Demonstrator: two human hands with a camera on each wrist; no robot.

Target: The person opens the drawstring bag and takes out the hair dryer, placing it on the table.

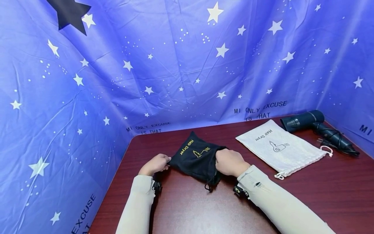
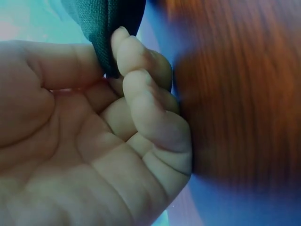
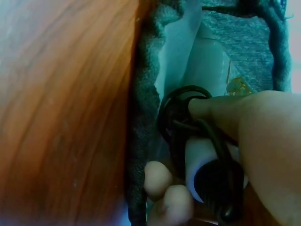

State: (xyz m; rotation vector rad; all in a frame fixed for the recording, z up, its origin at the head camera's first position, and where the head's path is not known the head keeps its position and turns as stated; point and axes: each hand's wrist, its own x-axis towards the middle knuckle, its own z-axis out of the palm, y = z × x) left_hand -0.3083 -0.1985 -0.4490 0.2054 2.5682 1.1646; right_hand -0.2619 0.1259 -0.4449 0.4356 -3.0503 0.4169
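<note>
A black drawstring bag (image 1: 190, 167) printed "Hair Dryer" in yellow lies slanted on the table in the head view. The left hand (image 1: 156, 164) pinches its lower left corner between thumb and fingertips; the left wrist view shows the dark cloth corner (image 2: 104, 33) caught there. At the bag's mouth, on the right side, is the right hand (image 1: 230, 162), its fingers reaching inside. Through the open mouth, the right wrist view shows a light-coloured hair dryer (image 3: 200, 148) with a black cord (image 3: 218, 136) wound round its handle. Thumb and fingers are curled about that handle.
A white drawstring bag (image 1: 260, 151), also printed "Hair Dryer", lies flat to the right. Beyond it a black hair dryer (image 1: 305, 120) with its cord wrapped rests near the table's (image 1: 190, 211) right edge. A blue star-patterned curtain (image 1: 181, 65) hangs behind and beside the table.
</note>
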